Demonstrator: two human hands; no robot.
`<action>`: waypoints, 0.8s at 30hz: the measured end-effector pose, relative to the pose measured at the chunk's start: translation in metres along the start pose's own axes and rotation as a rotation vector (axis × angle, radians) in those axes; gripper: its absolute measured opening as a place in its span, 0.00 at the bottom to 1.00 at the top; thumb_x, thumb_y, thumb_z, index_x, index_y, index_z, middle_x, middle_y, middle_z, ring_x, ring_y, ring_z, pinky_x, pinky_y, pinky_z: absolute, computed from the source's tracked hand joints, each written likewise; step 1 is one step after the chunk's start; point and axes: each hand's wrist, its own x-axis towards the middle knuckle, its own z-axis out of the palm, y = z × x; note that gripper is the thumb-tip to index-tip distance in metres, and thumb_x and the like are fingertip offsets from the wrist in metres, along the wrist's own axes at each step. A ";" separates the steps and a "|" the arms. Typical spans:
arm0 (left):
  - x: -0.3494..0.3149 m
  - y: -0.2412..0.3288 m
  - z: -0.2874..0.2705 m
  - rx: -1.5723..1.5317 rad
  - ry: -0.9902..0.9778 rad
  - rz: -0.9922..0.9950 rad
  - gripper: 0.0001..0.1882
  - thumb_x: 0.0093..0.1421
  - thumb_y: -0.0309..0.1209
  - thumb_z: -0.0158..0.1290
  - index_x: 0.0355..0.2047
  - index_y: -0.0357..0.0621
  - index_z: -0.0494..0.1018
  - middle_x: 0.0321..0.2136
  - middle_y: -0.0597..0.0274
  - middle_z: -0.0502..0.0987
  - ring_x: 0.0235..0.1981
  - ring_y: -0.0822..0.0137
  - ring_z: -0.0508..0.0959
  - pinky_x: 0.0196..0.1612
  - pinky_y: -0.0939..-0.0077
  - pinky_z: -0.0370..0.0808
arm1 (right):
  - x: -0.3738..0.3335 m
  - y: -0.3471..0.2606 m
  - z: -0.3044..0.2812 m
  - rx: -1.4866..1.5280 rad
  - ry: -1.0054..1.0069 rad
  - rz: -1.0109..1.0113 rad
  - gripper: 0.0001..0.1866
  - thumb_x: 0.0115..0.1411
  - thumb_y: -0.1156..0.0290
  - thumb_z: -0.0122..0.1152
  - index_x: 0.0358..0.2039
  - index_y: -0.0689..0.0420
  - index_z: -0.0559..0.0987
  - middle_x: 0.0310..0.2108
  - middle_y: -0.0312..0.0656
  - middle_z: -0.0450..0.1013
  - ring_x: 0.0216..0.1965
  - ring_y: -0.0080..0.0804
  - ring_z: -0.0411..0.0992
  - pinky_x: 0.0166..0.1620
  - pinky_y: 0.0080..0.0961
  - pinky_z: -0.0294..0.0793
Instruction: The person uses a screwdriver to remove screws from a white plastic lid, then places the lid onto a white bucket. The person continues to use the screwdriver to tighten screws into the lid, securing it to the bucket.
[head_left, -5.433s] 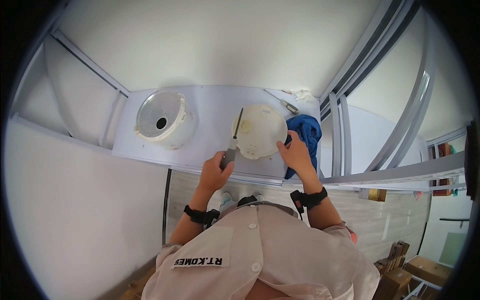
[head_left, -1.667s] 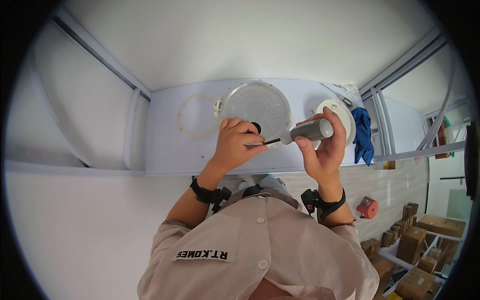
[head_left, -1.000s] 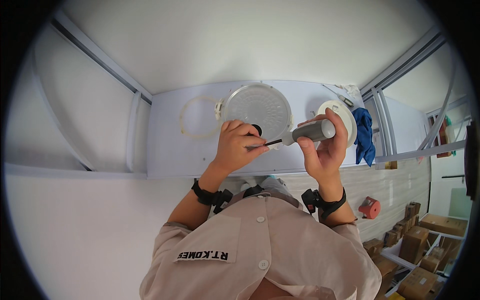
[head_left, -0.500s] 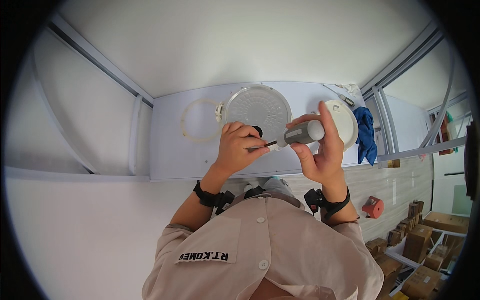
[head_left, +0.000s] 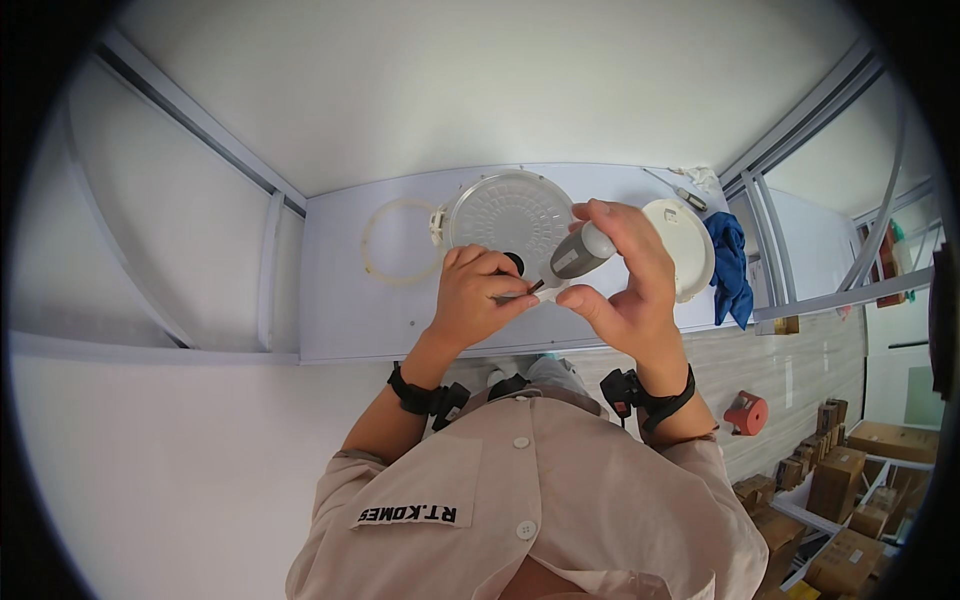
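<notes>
My left hand (head_left: pixel 476 295) is closed in a pinch over the near edge of a round grey lid-like disc (head_left: pixel 512 212) with an embossed radial pattern. A black round knob-like part (head_left: pixel 514 262) shows beside its fingers; what the fingertips pinch is hidden. In my right hand (head_left: pixel 640 280) is a screwdriver (head_left: pixel 582 252) with a grey handle. Its pale end points up to the right, and its shaft slants down to the left fingertips. The right fingers curl behind the handle while the thumb stands off it.
Left of the disc lies a pale ring (head_left: pixel 366 245). To its right are a white round cover (head_left: pixel 690 250), a blue cloth (head_left: pixel 732 270) and a second screwdriver (head_left: pixel 690 198). A red stool (head_left: pixel 746 414) and cardboard boxes (head_left: pixel 835 485) stand on the floor at right.
My right hand has turned and its fingers have curled over behind the handle. The handle has shifted left and tilts more upward. The left hand has stayed put.
</notes>
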 end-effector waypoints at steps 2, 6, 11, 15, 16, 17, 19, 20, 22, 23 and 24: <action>0.000 -0.001 0.001 0.003 0.011 0.011 0.08 0.48 0.42 0.75 0.25 0.60 0.88 0.30 0.81 0.78 0.40 0.69 0.74 0.50 0.66 0.63 | 0.000 0.003 0.001 -0.060 0.059 -0.055 0.39 0.54 0.64 0.84 0.64 0.62 0.77 0.47 0.49 0.80 0.46 0.38 0.78 0.48 0.28 0.77; 0.000 0.001 -0.002 0.004 -0.028 -0.023 0.08 0.48 0.42 0.75 0.25 0.60 0.88 0.28 0.81 0.77 0.39 0.69 0.73 0.49 0.66 0.63 | -0.009 -0.002 0.003 -0.078 0.027 0.124 0.39 0.51 0.68 0.86 0.62 0.63 0.78 0.44 0.46 0.79 0.45 0.33 0.76 0.46 0.27 0.76; -0.001 0.001 -0.003 0.006 -0.057 -0.042 0.08 0.48 0.43 0.75 0.25 0.60 0.88 0.28 0.81 0.77 0.39 0.69 0.73 0.49 0.66 0.63 | -0.007 -0.003 0.008 0.130 -0.015 0.232 0.38 0.59 0.76 0.78 0.68 0.63 0.72 0.53 0.52 0.80 0.55 0.40 0.80 0.55 0.34 0.80; 0.001 0.001 -0.003 -0.010 -0.026 -0.011 0.09 0.47 0.42 0.76 0.24 0.58 0.87 0.28 0.78 0.77 0.39 0.68 0.74 0.47 0.65 0.63 | -0.007 -0.004 0.012 0.197 -0.018 0.215 0.32 0.61 0.80 0.70 0.67 0.59 0.75 0.60 0.53 0.78 0.56 0.50 0.80 0.57 0.35 0.81; 0.000 0.002 -0.004 -0.007 -0.041 -0.022 0.09 0.48 0.43 0.75 0.24 0.59 0.87 0.28 0.79 0.78 0.39 0.68 0.74 0.48 0.65 0.63 | -0.008 -0.003 0.011 0.193 -0.044 0.182 0.32 0.62 0.81 0.69 0.67 0.59 0.74 0.62 0.53 0.77 0.59 0.51 0.78 0.58 0.35 0.80; 0.001 0.001 -0.004 -0.003 -0.052 -0.028 0.08 0.49 0.43 0.74 0.25 0.60 0.88 0.28 0.80 0.78 0.39 0.68 0.74 0.48 0.65 0.63 | -0.006 -0.003 0.009 0.185 -0.069 0.142 0.32 0.63 0.81 0.68 0.68 0.59 0.74 0.64 0.53 0.76 0.62 0.52 0.77 0.59 0.35 0.80; -0.001 0.000 -0.003 0.013 -0.059 -0.023 0.08 0.49 0.43 0.75 0.25 0.60 0.88 0.28 0.79 0.78 0.39 0.68 0.74 0.48 0.65 0.64 | 0.002 -0.010 0.013 0.110 0.038 0.055 0.31 0.60 0.76 0.75 0.65 0.59 0.77 0.55 0.52 0.78 0.55 0.48 0.78 0.57 0.34 0.79; -0.001 0.000 -0.002 0.024 -0.060 -0.019 0.08 0.49 0.43 0.75 0.25 0.59 0.88 0.29 0.79 0.78 0.39 0.68 0.74 0.48 0.64 0.64 | 0.005 -0.013 0.015 0.073 0.097 0.024 0.31 0.59 0.75 0.77 0.63 0.59 0.78 0.52 0.51 0.78 0.53 0.47 0.78 0.55 0.34 0.80; 0.001 0.001 -0.003 0.028 -0.042 -0.006 0.08 0.49 0.42 0.75 0.26 0.59 0.88 0.28 0.78 0.78 0.39 0.68 0.74 0.47 0.64 0.64 | 0.003 -0.013 0.015 0.017 0.193 -0.011 0.30 0.55 0.71 0.82 0.58 0.58 0.82 0.44 0.47 0.75 0.44 0.40 0.75 0.49 0.32 0.79; -0.001 0.000 -0.004 0.030 -0.030 -0.004 0.08 0.49 0.42 0.75 0.26 0.58 0.88 0.28 0.78 0.78 0.39 0.67 0.74 0.47 0.64 0.64 | -0.001 -0.007 0.018 0.031 0.174 -0.031 0.29 0.55 0.72 0.81 0.58 0.59 0.82 0.44 0.48 0.76 0.44 0.39 0.75 0.48 0.32 0.79; 0.000 0.001 -0.004 0.032 -0.038 -0.003 0.08 0.49 0.42 0.75 0.26 0.58 0.88 0.28 0.78 0.78 0.39 0.67 0.74 0.47 0.64 0.64 | -0.006 -0.002 0.019 0.038 0.161 -0.047 0.29 0.55 0.72 0.81 0.57 0.59 0.82 0.45 0.48 0.76 0.43 0.39 0.75 0.47 0.32 0.79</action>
